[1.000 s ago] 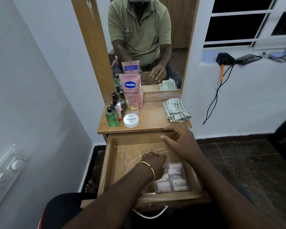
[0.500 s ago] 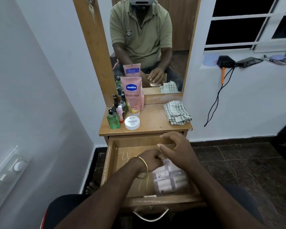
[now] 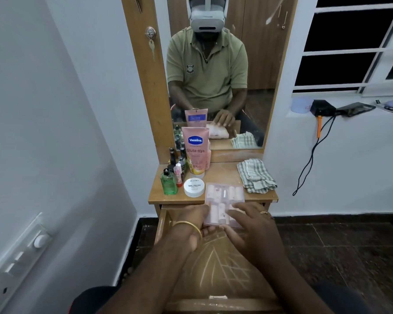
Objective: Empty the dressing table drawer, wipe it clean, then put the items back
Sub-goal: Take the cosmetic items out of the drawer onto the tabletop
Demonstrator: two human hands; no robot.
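Note:
A clear plastic box (image 3: 224, 196) of pale pink rolls hangs tilted over the front edge of the dressing table top (image 3: 220, 175). My left hand (image 3: 194, 220), with a gold bangle, grips the box's near left corner from below. At the near right edge my right hand (image 3: 250, 225) pinches it, fingers on the lid. Below them the open wooden drawer (image 3: 225, 268) shows a bare bottom marked with white chalky lines.
On the table top stand a pink Vaseline tube (image 3: 196, 150), a white nail polish remover jar (image 3: 193, 187), a green bottle (image 3: 168, 182) and small dark bottles. A folded checked cloth (image 3: 255, 177) lies at the right. A mirror stands behind; walls close in on both sides.
Both hands have lifted the clear box out of the drawer and carried it up and forward to the table top's edge. The drawer bottom now lies bare.

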